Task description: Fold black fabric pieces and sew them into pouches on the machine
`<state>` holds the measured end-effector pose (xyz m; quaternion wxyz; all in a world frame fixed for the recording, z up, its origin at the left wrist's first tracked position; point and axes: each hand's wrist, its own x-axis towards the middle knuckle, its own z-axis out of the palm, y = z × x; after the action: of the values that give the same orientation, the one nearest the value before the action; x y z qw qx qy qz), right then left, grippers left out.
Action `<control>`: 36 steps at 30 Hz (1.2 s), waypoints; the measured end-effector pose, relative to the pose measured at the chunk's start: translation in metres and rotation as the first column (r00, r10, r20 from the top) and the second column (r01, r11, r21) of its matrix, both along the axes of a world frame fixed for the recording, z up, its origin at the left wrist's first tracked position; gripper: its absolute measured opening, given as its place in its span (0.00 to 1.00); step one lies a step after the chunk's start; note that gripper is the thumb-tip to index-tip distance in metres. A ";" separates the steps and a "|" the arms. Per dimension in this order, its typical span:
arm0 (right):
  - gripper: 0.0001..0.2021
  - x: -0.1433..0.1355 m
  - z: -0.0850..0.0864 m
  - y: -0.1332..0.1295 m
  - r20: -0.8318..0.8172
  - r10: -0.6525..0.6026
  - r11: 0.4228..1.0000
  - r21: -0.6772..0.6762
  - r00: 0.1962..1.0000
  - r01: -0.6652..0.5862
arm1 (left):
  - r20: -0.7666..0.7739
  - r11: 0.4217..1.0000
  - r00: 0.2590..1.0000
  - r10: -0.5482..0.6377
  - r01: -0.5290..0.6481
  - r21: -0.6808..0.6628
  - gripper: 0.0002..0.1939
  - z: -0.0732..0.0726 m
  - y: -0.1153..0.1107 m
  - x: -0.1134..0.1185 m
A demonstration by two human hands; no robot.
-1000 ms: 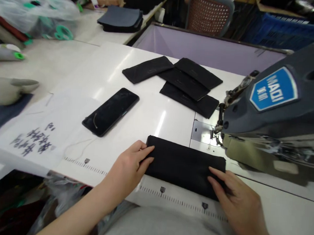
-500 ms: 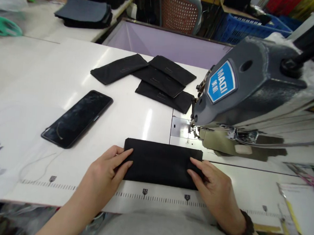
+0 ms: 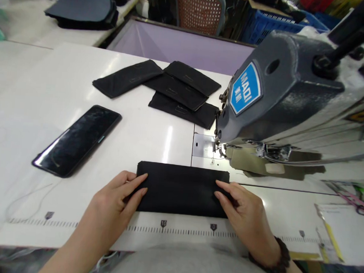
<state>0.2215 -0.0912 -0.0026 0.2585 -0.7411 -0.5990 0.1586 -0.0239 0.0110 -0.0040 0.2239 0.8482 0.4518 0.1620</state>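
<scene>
A long black cloth piece [image 3: 181, 190] is on the near side of the sewing machine [image 3: 285, 89], a bit to the left of its body. It is right in front of the person, between the two hands. Its long way runs side to side, from the left hand [image 3: 110, 204] to the right hand [image 3: 248, 214]. Both hands are partly closed, each holding one end, thumb and pointer finger on top with a small gap between the tips (the other fingers are hidden, so I cannot tell how tight the hold is). The right hand is nearer to the sewing machine. Left of the sewing machine are four flat black pieces [image 3: 179, 90] and, farther left, a phone [image 3: 78, 139], all on the white surface [image 3: 138, 137].
</scene>
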 end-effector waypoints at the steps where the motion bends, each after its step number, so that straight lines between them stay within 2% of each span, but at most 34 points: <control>1: 0.11 0.000 0.000 0.000 -0.003 -0.001 1.000 -0.002 1.000 0.001 | -0.006 1.000 1.000 0.002 -0.002 -0.001 0.16 0.000 0.000 0.000; 9: 0.11 0.000 0.004 0.001 0.018 -0.001 0.995 -0.101 1.000 0.003 | -0.018 1.000 0.999 0.030 -0.030 0.000 0.17 -0.001 -0.001 0.001; 12: 0.12 0.000 0.006 -0.001 0.119 0.019 0.993 -0.122 0.993 -0.004 | -0.036 0.999 0.999 0.024 -0.023 0.037 0.17 -0.002 -0.001 0.003; 16: 0.12 -0.001 0.010 0.000 0.312 0.051 0.994 -0.105 0.949 -0.019 | -0.152 0.987 0.988 0.018 0.007 0.163 0.17 -0.001 -0.001 0.006; 18: 0.12 -0.003 0.011 0.003 0.421 0.069 0.998 -0.030 0.904 -0.062 | -0.195 0.970 0.980 -0.051 0.095 0.222 0.15 0.002 0.001 0.009; 20: 0.14 -0.006 0.010 0.006 0.488 0.148 0.980 0.044 0.860 -0.193 | -0.227 0.935 0.949 -0.219 0.271 0.231 0.16 0.005 0.004 0.013; 22: 0.17 -0.009 0.008 0.008 0.499 0.298 0.926 0.056 0.814 -0.374 | -0.283 0.879 0.879 -0.384 0.442 0.180 0.20 0.009 0.007 0.019; 24: 0.19 -0.013 0.005 0.009 0.480 0.424 0.871 0.018 0.768 -0.491 | -0.343 0.842 0.820 -0.459 0.525 0.128 0.22 0.012 0.009 0.026; 25: 0.19 -0.014 0.004 0.010 0.473 0.446 0.861 0.004 0.760 -0.508 | -0.366 0.844 0.812 -0.454 0.524 0.117 0.21 0.014 0.009 0.031; 27: 0.18 -0.019 0.003 0.011 0.468 0.424 0.879 -0.006 0.776 -0.477 | -0.397 0.872 0.830 -0.391 0.472 0.129 0.17 0.017 0.006 0.042; 30: 0.16 -0.027 0.002 0.012 0.464 0.363 0.913 -0.005 0.808 -0.407 | -0.421 0.906 0.864 -0.278 0.381 0.183 0.20 0.019 -0.003 0.057; 33: 0.19 -0.033 0.000 0.011 0.465 0.343 0.926 -0.020 0.816 -0.378 | -0.417 0.909 0.876 -0.244 0.356 0.216 0.24 0.014 -0.011 0.063; 36: 0.20 -0.034 -0.007 0.009 0.453 0.326 0.936 -0.032 0.830 -0.350 | -0.351 0.911 0.905 -0.241 0.335 0.238 0.26 0.003 -0.015 0.061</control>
<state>0.1879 -0.0826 -0.0091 0.0996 -0.6327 -0.7679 0.0095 0.0367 -0.0044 -0.0011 0.0425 0.9446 0.3208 0.0548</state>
